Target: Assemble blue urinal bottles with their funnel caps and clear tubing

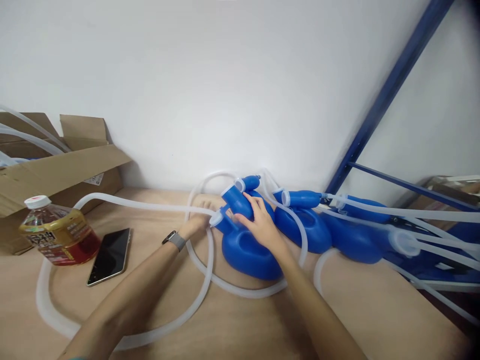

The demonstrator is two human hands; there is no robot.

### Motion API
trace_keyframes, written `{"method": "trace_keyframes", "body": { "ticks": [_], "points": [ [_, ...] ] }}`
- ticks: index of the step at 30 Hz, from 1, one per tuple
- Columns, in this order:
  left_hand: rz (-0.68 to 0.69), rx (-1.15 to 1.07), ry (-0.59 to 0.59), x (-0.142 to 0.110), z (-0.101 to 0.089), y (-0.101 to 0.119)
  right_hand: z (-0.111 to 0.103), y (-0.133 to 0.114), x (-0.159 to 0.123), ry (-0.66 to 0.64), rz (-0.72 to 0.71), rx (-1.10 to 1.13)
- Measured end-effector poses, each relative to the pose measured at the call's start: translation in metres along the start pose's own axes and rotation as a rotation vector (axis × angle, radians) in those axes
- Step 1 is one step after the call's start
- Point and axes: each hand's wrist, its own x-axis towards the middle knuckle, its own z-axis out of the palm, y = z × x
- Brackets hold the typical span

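Observation:
My right hand [258,222] is wrapped round a short blue cylindrical funnel [237,201] with a pale rim, thumb on the near side. Just under it rests a blue plastic bottle [251,255] with a loop handle, lying on the table. A white ring cap [216,218] sits at the bottle's neck. My left hand [198,220], with a watch at the wrist, is left of that neck. A translucent hose [165,206] crosses in front of it. Its fingers are blurred and partly hidden, so its grip does not show.
More blue bottles [315,227] with funnels and hoses lie to the right, by a blue metal rack [390,85]. On the left are a phone [109,256], a drink bottle [62,235] and a cardboard box [75,162] holding hoses. A white wall [187,90] stands behind.

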Motion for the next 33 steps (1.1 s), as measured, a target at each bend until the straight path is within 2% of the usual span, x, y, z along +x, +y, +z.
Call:
{"method": "trace_keyframes", "body": {
  "ticks": [3, 6, 9, 12, 13, 15, 18, 21, 23, 26, 28, 30, 33],
  "points": [
    [0.092, -0.008, -0.005, -0.022, -0.012, 0.008, 0.002, 0.003, 0.001, 0.052, -0.005, -0.025],
    [0.151, -0.026, -0.026, -0.057, -0.031, 0.014, 0.004, 0.006, 0.001, 0.108, -0.032, -0.012],
    [0.197, -0.041, -0.095, -0.104, -0.063, 0.023, 0.003, 0.008, 0.002, 0.176, -0.12, 0.106],
    [0.276, -0.096, -0.212, -0.149, -0.108, 0.038, -0.002, 0.005, 0.001, 0.264, -0.152, 0.326],
    [0.297, -0.141, -0.185, -0.159, -0.124, 0.045, -0.006, 0.002, 0.0, 0.278, -0.147, 0.392],
    [0.315, -0.234, -0.057, -0.17, -0.153, 0.059, -0.017, -0.007, -0.003, 0.26, -0.154, 0.486],
    [0.326, -0.261, 0.248, -0.167, -0.177, 0.08, -0.035, -0.024, -0.009, 0.17, -0.2, 0.582],
    [0.363, -0.258, 0.548, -0.154, -0.176, 0.096, -0.045, -0.037, -0.014, 0.033, -0.158, 0.692],
    [0.447, -0.281, 0.643, -0.146, -0.165, 0.102, -0.046, -0.042, -0.018, -0.06, -0.035, 0.764],
    [0.653, -0.406, 0.646, -0.136, -0.144, 0.105, -0.044, -0.048, -0.022, -0.044, 0.204, 0.883],
    [0.728, -0.537, 0.622, -0.132, -0.131, 0.105, -0.043, -0.053, -0.025, -0.007, 0.324, 0.939],
    [0.726, -0.694, 0.606, -0.128, -0.119, 0.108, -0.041, -0.059, -0.027, -0.02, 0.399, 0.959],
    [0.651, -0.986, 0.657, -0.123, -0.108, 0.116, -0.033, -0.071, -0.029, -0.074, 0.468, 0.979]
  ]
}}
